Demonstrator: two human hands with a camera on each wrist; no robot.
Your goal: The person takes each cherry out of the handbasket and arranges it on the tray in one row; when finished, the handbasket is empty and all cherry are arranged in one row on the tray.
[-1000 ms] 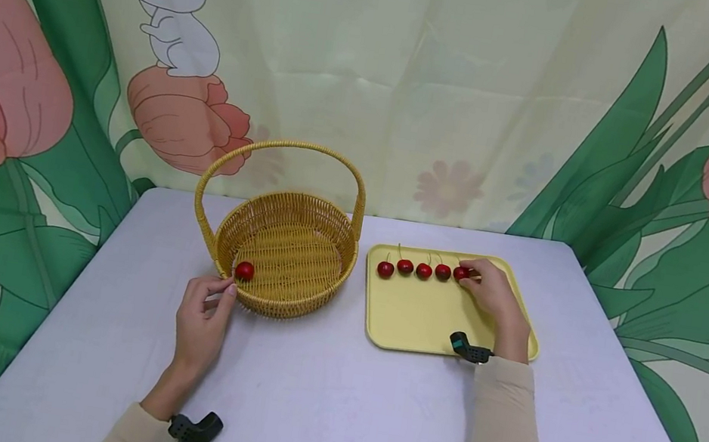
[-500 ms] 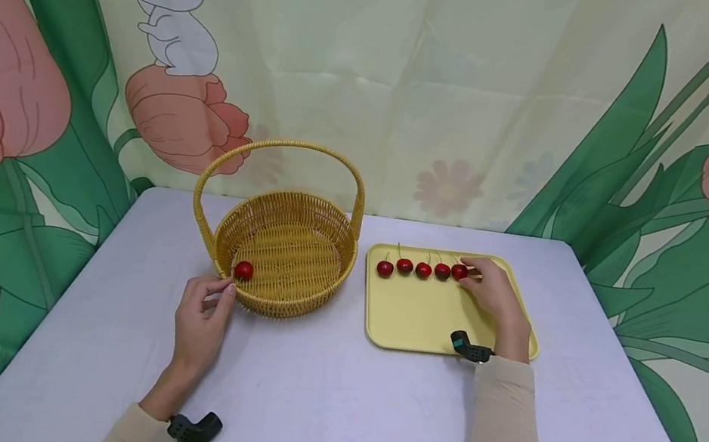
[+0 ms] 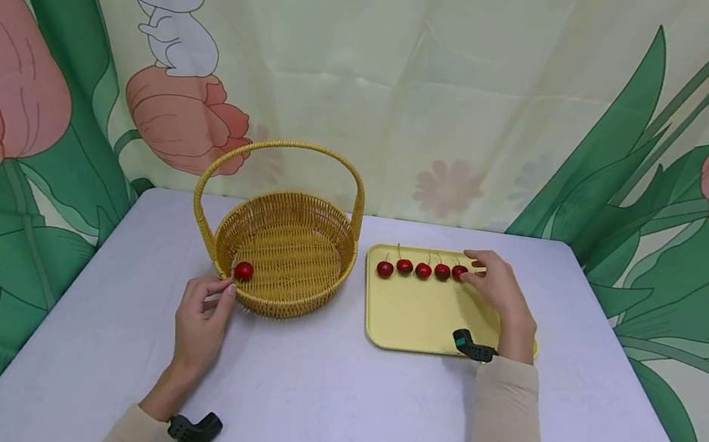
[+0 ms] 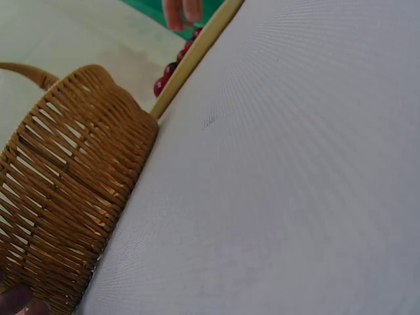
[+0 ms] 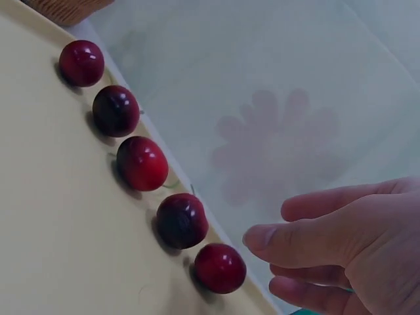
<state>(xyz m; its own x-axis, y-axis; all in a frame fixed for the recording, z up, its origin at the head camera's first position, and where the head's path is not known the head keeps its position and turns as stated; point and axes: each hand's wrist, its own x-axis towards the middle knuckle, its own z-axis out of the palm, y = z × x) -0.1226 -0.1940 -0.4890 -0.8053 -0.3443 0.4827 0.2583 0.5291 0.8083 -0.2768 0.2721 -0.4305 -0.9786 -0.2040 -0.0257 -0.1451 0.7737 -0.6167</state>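
Note:
At the front left rim of the wicker basket (image 3: 276, 307), the left hand (image 3: 201, 324) pinches the stem of a red cherry (image 3: 244, 271) between thumb and index finger. That cherry is just inside the rim. On the yellow tray (image 3: 415, 322), several dark red cherries stand in a row along the back edge, stems up. My right hand (image 3: 496, 284) is beside the rightmost cherry (image 5: 220, 268), thumb and fingers spread apart with nothing between them. In the right wrist view a gap shows between the thumb tip and that cherry. Only fingertips of the left hand show in the left wrist view.
The basket has a tall arched handle (image 3: 310, 147). A white cloth (image 3: 314, 398) covers the table, and tray and basket stand side by side on it. Behind hangs a curtain (image 3: 482, 103) printed with tulips and a rabbit.
The right hand's fingers have come off the rightmost cherry and parted, and the hand has shifted slightly right. The left hand and its cherry stay in place.

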